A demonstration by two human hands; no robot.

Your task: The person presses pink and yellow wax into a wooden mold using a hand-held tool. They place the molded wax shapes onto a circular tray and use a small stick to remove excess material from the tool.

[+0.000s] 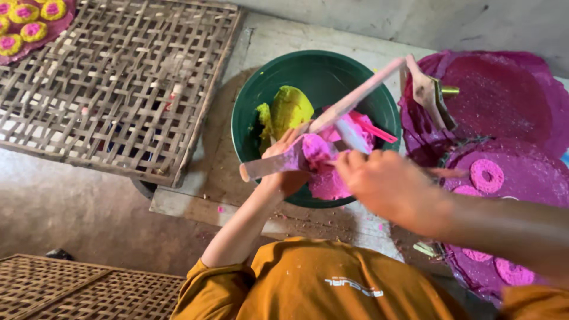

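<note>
Dough, pink [317, 149], sits on a long flat paddle [332, 115] gripped by the left hand [284, 160] above the green basin [249, 101]. The right hand [385, 184] is closed around a thin stick [352, 136] pressing that dough. Yellow dough [287, 109] lies inside the basin; a woven bamboo tray [118, 83] rests left of it.

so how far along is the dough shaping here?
Done: yellow-and-pink pieces on the mat at top left, pink rings on the right. In hand: left hand holds a flat stick with pink dough; right hand works it. Left: yellow dough in the green bowl.
</note>
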